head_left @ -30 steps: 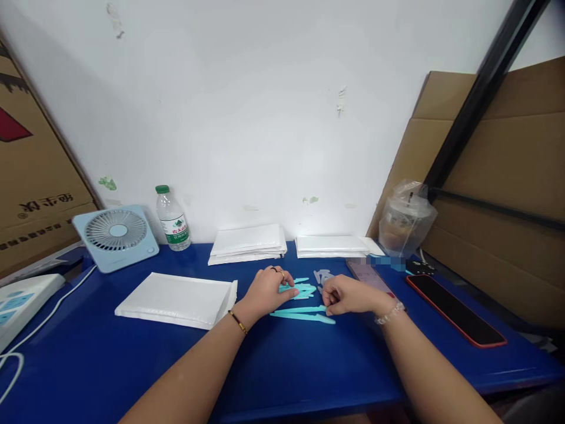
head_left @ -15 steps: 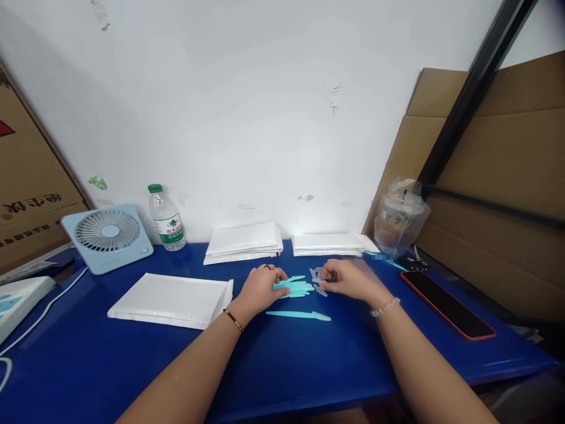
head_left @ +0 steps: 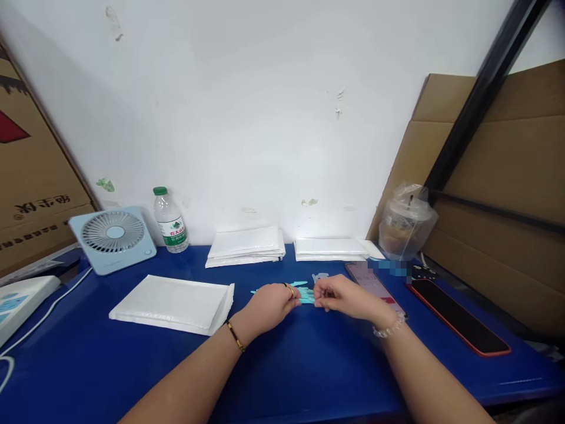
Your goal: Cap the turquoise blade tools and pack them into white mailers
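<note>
My left hand [head_left: 270, 305] and my right hand [head_left: 339, 296] meet at the middle of the blue table [head_left: 282, 365]. Both are closed on a bunch of thin teal plastic sticks [head_left: 306, 296], which shows between the fingertips. A few more teal sticks [head_left: 276, 288] poke out behind my left hand. Some pale translucent pieces [head_left: 321, 276] lie just behind the hands. A gold ring and bracelet are on the left hand, a bead bracelet on the right wrist.
White padded envelopes lie at the left [head_left: 173, 304] and in two stacks by the wall [head_left: 245, 245] [head_left: 330, 248]. A small fan [head_left: 113, 237], water bottle [head_left: 170, 221], bagged drink cup [head_left: 405, 222], two phones [head_left: 374, 284] [head_left: 459, 317] and cardboard boxes [head_left: 503, 176] surround the area.
The loose teal stick that lay in front of the hands is gone from the table. Both hands have come together and now hold the sticks as one bunch.
</note>
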Demonstrator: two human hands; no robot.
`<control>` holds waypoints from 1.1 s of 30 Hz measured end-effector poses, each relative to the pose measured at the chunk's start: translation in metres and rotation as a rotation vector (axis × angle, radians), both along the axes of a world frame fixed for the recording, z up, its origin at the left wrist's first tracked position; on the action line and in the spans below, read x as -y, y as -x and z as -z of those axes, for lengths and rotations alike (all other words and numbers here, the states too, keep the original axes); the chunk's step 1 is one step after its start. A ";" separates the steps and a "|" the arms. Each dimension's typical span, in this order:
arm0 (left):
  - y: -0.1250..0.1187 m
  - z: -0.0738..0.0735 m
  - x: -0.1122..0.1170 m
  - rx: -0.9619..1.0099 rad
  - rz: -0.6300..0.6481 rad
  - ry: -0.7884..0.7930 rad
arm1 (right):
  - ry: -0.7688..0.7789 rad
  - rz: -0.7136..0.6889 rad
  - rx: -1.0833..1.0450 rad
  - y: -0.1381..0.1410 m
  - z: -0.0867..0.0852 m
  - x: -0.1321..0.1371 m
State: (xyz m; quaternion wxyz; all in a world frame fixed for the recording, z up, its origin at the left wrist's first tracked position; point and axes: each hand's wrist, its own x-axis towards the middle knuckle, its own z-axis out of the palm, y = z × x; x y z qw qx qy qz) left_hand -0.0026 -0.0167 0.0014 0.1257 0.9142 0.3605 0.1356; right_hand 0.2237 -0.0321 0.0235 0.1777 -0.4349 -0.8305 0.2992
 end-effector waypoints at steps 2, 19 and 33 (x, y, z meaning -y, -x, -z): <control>0.004 -0.003 -0.003 0.044 -0.065 0.013 | 0.005 0.087 -0.098 -0.007 -0.002 -0.002; 0.017 -0.010 -0.016 0.234 -0.237 0.058 | 0.107 0.362 -0.725 -0.006 0.011 -0.020; 0.016 -0.008 -0.016 0.232 -0.226 0.067 | 0.103 0.363 -0.789 -0.001 0.012 -0.019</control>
